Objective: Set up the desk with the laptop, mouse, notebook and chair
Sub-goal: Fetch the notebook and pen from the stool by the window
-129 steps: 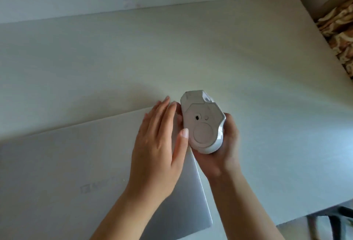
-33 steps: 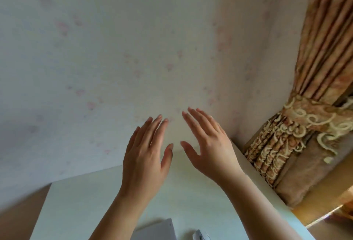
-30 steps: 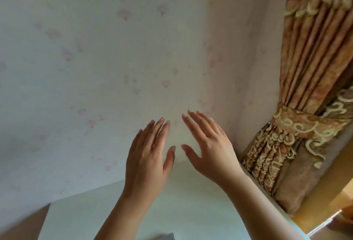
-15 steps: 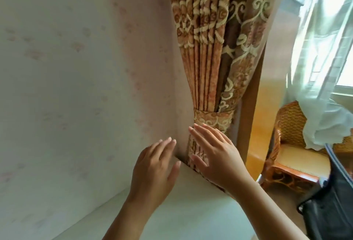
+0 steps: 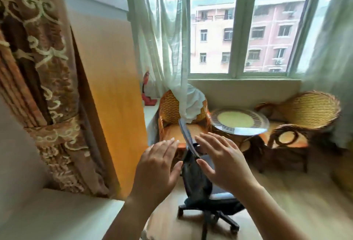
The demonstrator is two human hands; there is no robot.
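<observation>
A black office chair (image 5: 198,186) on a wheeled base stands on the floor to the right of the white desk (image 5: 57,216), seen edge-on with its backrest rising toward the window. My left hand (image 5: 158,165) and my right hand (image 5: 221,161) are both raised in front of the chair with fingers spread, holding nothing. They hover on either side of the backrest without touching it. The laptop, mouse and notebook are out of view.
A tied brown patterned curtain (image 5: 44,94) hangs at the desk's corner. Two wicker armchairs (image 5: 170,115) (image 5: 305,117) and a round glass-topped table (image 5: 240,121) stand under the window, behind the office chair. A sheer curtain (image 5: 168,48) drapes over the left wicker chair.
The view has swung right from the desk and wall to the window area. The mouse left my right hand earlier; both hands stay empty, now in front of the office chair.
</observation>
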